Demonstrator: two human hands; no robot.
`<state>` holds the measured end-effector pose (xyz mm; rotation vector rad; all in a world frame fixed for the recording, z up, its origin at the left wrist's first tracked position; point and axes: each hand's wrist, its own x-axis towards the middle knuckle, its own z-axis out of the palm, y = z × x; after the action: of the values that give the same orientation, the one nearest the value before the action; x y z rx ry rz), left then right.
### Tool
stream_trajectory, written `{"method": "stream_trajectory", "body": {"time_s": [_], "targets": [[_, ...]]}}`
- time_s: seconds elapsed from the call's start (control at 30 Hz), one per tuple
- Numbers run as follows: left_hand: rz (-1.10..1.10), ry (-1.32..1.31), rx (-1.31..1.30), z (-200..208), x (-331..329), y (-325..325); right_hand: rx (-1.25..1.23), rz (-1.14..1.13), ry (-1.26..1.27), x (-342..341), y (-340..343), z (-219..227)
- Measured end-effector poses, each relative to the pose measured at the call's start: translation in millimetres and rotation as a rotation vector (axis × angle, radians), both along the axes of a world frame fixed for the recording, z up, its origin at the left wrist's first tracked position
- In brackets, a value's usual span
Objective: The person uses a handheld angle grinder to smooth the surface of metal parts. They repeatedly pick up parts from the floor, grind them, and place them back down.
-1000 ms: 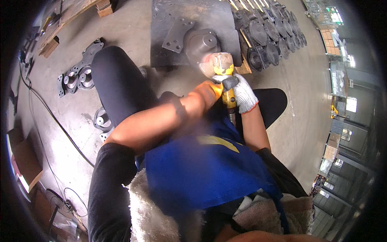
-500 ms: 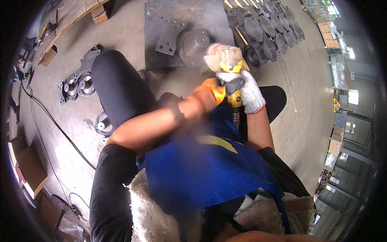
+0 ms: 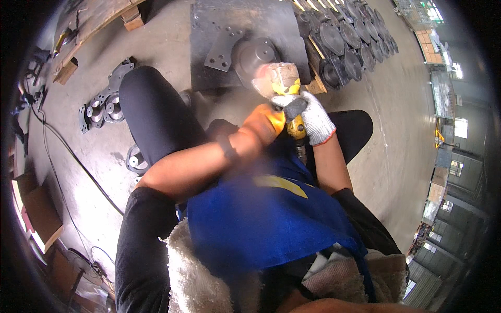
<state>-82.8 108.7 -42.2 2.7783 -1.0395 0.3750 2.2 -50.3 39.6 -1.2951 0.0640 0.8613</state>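
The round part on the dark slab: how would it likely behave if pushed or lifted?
The round part looks like solid dark metal, so it is probably stiff and heavy for its size. Sitting broad and low on the slab, it would likely slide rather than tip.

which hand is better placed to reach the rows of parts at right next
Probably the right hand: it is nearer the rows of parts; the left hand is farther. Both hold the grinder.

The person's orange-gloved left hand and white-gloved right hand grip a yellow grinder, its blurred disc close to a dark round part lying beside a holed plate on a dark tabletop.
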Motion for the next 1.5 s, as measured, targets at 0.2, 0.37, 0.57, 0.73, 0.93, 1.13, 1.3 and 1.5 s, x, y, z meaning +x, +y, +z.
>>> {"method": "stream_trajectory", "body": {"time_s": [0.2, 0.37, 0.57, 0.73, 0.93, 1.13, 1.3, 1.5], "targets": [[-0.161, 0.973, -1.578, 53, 23, -27, 0.011, -0.100, -0.049, 3, -18, 23], [-0.030, 1.112, -1.435, 34, 37, -44, -0.183, -0.074, -0.386, 6, -34, 21], [-0.080, 0.911, -1.084, 57, 32, -22, -0.058, -0.206, -0.101, 6, -42, 25], [0.033, 1.028, -0.842, 25, 31, -24, 0.078, -0.192, -0.045, 2, -52, 13], [0.150, 1.169, -0.649, -9, 31, 2, 0.298, -0.163, 0.043, 13, -63, 14], [0.039, -0.080, 0.378, 4, 47, 21, 0.452, -0.200, 0.036, 51, -83, 54], [0.360, 0.591, -0.195, -30, 43, 53, 0.375, -0.289, -0.001, 47, -86, 46], [0.480, -0.030, 0.100, 17, 94, 77, 0.315, -0.436, -0.003, 40, -92, 46]]}}
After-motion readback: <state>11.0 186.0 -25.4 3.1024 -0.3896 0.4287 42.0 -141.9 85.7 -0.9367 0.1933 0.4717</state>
